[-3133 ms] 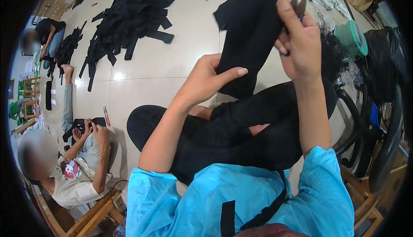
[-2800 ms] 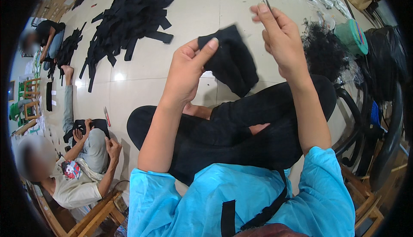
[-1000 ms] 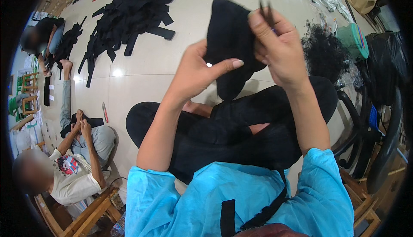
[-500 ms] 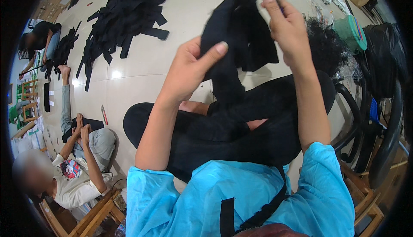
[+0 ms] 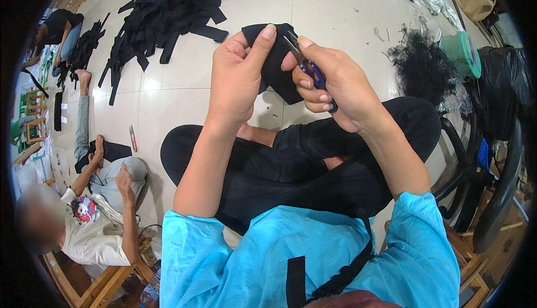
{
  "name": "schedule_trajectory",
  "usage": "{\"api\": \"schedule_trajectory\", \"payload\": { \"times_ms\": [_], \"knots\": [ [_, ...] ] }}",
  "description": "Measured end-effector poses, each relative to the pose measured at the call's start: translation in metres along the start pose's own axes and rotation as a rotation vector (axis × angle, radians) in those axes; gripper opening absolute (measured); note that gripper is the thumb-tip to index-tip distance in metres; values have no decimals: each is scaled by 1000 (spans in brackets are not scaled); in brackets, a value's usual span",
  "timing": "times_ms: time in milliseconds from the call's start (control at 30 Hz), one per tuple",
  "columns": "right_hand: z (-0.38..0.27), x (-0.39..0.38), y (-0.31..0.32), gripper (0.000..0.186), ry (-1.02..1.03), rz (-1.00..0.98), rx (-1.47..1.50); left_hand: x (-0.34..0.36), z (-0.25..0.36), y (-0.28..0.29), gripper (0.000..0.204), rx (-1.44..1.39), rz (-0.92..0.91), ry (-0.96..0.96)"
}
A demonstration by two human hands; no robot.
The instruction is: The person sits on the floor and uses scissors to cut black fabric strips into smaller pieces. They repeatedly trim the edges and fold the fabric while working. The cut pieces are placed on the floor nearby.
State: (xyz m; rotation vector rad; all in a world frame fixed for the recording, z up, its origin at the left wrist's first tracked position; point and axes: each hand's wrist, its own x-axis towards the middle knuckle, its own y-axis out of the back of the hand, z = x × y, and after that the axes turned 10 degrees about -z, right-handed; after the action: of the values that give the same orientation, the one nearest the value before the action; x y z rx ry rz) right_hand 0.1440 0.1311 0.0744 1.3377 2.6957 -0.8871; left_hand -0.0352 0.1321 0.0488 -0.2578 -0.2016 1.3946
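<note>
Pale, glossy tiles make up the floor point(image 5: 184, 98), and I sit on it cross-legged in black trousers point(image 5: 302, 182). Between my two hands, above the floor just past my shins, hangs a folded piece of black cloth point(image 5: 275, 65). My left hand point(image 5: 238, 79) pinches its upper left corner, thumb on top and fingers curled behind, while the rest droops to the right, toward my other hand. My right hand point(image 5: 341, 81) is closed round blue-handled snips point(image 5: 317, 76), the blades slightly parted and pointing up and left across the cloth's right side; whether they touch it, I cannot tell. Beyond my left hand, toward the floor's far left corner, spreads a heap of black strips point(image 5: 173, 14). Toward the floor's right edge sits a tangle of black threads point(image 5: 422, 65), just beside a green tub point(image 5: 460, 55). Red-handled snips point(image 5: 133, 138) lie to my left, near a seated co-worker in a white shirt point(image 5: 98, 232).
</note>
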Motion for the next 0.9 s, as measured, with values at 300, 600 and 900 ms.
{"api": "schedule_trajectory", "payload": {
  "times_ms": [300,600,900],
  "knots": [
    [3,3,-1,40,-8,47,73,-1,-2,-5,29,-14,8,29],
    [5,4,0,35,6,71,58,-2,-7,-8,28,-95,5,40],
    [4,15,10,32,525,304,-544,2,-1,2,28,-154,21,-4]
  ]
}}
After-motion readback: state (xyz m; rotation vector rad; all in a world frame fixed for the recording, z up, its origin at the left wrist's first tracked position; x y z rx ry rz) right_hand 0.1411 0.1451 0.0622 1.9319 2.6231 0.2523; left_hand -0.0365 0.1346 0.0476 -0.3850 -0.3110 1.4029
